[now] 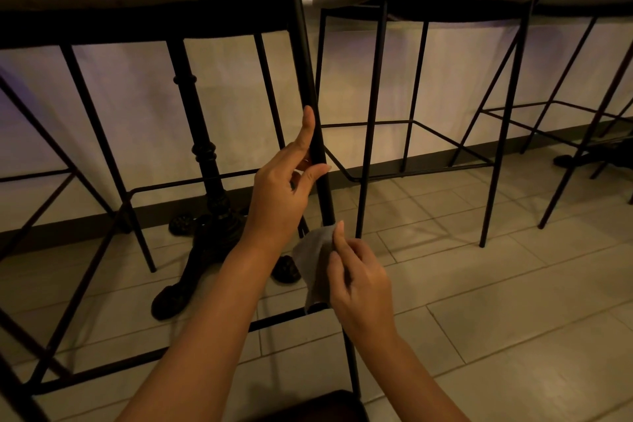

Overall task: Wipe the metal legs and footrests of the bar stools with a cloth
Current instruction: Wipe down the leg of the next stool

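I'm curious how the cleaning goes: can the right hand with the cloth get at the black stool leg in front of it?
Probably yes. The right hand holds the cloth beside the leg, nothing between; the left hand touches it higher up.

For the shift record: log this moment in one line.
left hand steadies stool leg | right hand holds cloth against it

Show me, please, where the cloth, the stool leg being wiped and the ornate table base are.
cloth [313, 259]: head view, middle of the grey fabric.
stool leg [303, 55]: head view, upper shaft.
table base [212, 233]: head view, lower column.
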